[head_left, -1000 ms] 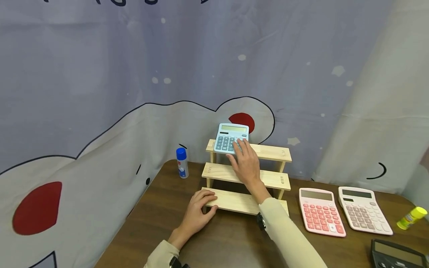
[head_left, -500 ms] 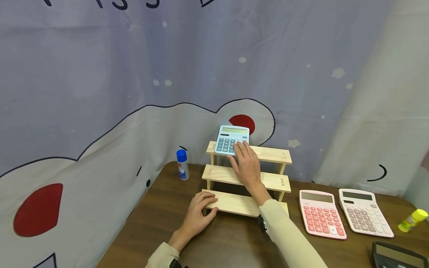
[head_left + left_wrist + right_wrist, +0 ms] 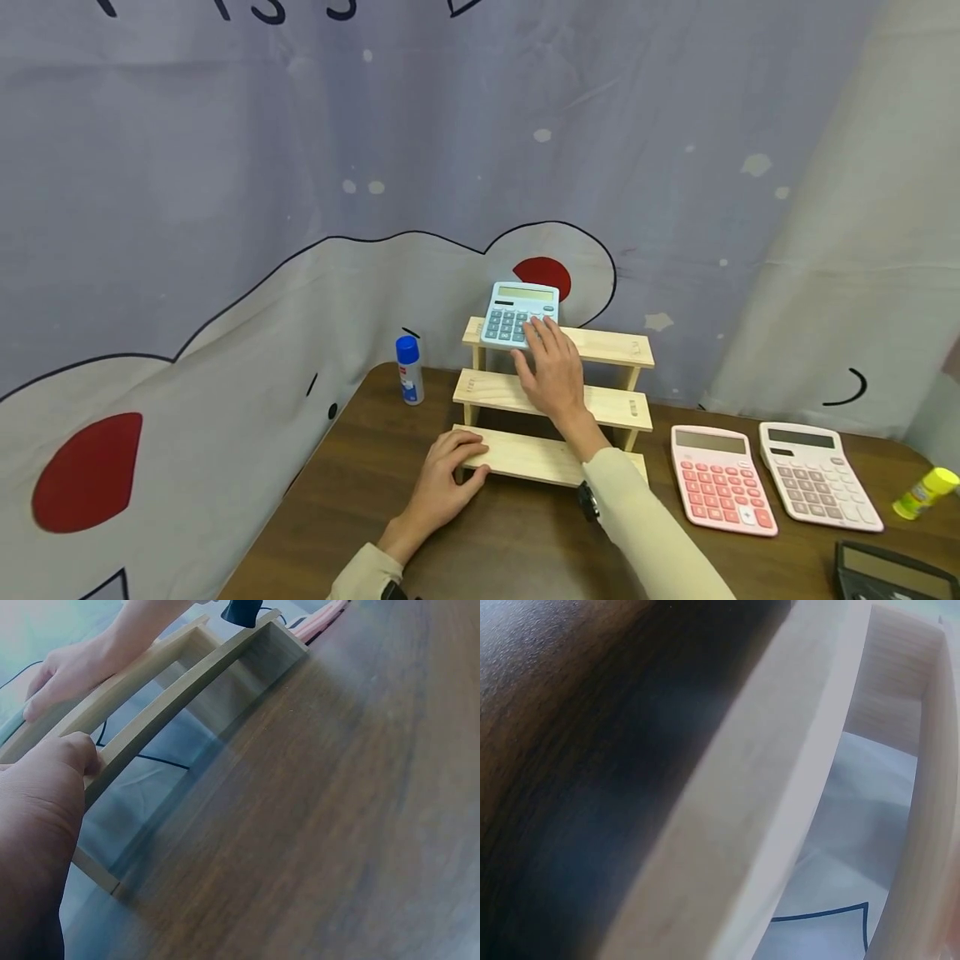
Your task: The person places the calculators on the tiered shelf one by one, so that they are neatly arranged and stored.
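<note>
A light-blue calculator (image 3: 512,315) leans back on the top step of a three-step wooden display stand (image 3: 611,344), at its left end. My right hand (image 3: 555,375) reaches over the stand, its fingers resting on the lower right keys and covering some of them. The right thumb is spread below the calculator's bottom edge. With the fingers on top and the thumb at the front edge, my left hand (image 3: 441,479) grips the left end of the bottom step. In the left wrist view, the left thumb (image 3: 84,754) lies against a wooden board. No hand shows in the right wrist view.
A blue-capped bottle (image 3: 409,372) stands left of the stand on the brown table (image 3: 330,475). To the right lie a pink calculator (image 3: 722,481), a white calculator (image 3: 819,477), a yellow-capped glue stick (image 3: 926,493) and a partly visible black calculator (image 3: 892,571). A printed curtain (image 3: 420,150) hangs behind.
The head view has tilted slightly, so the scene sits a little lower. Both hands and the light-blue calculator stay in nearly the same place on the stand.
</note>
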### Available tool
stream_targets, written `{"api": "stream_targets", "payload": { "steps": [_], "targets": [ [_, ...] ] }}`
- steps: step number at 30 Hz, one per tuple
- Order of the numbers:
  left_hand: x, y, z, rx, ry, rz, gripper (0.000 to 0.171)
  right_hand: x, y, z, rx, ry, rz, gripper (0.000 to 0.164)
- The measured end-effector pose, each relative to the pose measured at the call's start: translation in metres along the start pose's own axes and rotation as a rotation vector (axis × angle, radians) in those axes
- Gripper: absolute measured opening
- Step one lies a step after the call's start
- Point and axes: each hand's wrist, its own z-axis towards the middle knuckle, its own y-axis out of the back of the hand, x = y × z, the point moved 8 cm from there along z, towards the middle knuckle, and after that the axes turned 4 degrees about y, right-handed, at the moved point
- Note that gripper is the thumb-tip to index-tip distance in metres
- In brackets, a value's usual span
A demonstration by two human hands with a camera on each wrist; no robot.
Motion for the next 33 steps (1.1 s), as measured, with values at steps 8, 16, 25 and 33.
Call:
{"api": "stream_targets", "payload": {
  "steps": [8, 16, 25, 33],
  "targets": [
    [-0.003, -0.002, -0.003, -0.011, -0.017, 0.012, 0.025, -0.003, 0.003, -0.004, -0.018, -0.01, 0.009, 0.049],
    [0.0, -0.002, -0.005, -0.037, -0.039, 0.014, 0.024, -0.02, 0.024, -0.007, -0.002, -0.067, 0.043, 0.062],
    [0.003, 0.0, -0.001, -0.032, -0.025, 0.005, 0.025, -0.064, 0.071, -0.036, 0.02, -0.231, 0.07, 0.076],
    [0.001, -0.001, -0.002, -0.024, -0.002, -0.006, 0.023, -0.099, 0.116, -0.072, 0.025, -0.289, 0.023, 0.078]
  ]
}}
